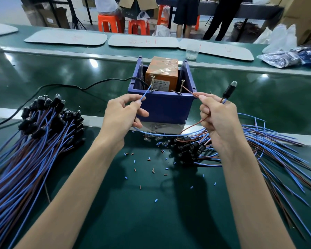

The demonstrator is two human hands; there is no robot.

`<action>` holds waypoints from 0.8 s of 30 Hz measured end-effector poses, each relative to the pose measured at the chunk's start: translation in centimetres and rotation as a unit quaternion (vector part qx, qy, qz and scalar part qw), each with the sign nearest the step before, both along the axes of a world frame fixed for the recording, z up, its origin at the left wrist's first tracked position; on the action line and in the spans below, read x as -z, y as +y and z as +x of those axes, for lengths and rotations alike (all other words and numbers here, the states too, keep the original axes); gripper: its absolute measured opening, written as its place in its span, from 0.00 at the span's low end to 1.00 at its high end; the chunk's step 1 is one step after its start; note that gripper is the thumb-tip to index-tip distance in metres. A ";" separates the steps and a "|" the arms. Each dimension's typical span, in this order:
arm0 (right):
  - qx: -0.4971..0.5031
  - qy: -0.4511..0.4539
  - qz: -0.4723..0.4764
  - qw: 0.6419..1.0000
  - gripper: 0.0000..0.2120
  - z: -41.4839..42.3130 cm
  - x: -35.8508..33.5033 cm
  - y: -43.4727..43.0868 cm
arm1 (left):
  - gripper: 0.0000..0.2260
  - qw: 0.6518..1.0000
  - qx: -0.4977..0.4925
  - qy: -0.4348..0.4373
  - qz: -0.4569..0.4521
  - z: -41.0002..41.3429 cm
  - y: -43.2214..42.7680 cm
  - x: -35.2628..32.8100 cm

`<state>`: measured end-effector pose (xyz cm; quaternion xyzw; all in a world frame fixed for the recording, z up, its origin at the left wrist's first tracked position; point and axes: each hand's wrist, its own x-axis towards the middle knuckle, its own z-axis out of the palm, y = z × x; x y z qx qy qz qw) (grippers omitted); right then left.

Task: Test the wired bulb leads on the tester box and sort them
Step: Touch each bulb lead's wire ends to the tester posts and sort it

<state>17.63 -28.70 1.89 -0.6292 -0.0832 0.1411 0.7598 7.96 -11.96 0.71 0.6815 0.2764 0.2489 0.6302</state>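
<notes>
As left hand (122, 112), right hand (217, 115) pinch leads (143, 98), tips touch screws (152, 83).

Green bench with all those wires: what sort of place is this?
Probably a small factory assembly line: piles of wired bulbs on a long green bench, a blue tester box, orange stools behind.

One view only, worn on the head, wide-angle, facing forward and down across the bench (151, 203). It's in close: left hand (120, 114) and right hand (218, 119) reach up from the bottom edge, blue box (165, 108) centred, orange stools (108, 24) far at top.
</notes>
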 end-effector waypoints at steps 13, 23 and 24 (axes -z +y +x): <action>0.011 0.000 0.003 1.000 0.10 0.2 0.3 -0.2 | 0.11 1.000 0.005 0.002 -0.006 0.0 -0.2 0.1; 0.013 0.002 0.005 1.000 0.11 0.2 0.2 -0.1 | 0.11 1.000 0.005 0.000 -0.007 0.1 0.0 0.0; 0.012 0.001 0.004 1.000 0.11 0.2 0.2 -0.1 | 0.11 1.000 0.006 0.000 -0.008 0.1 0.0 0.0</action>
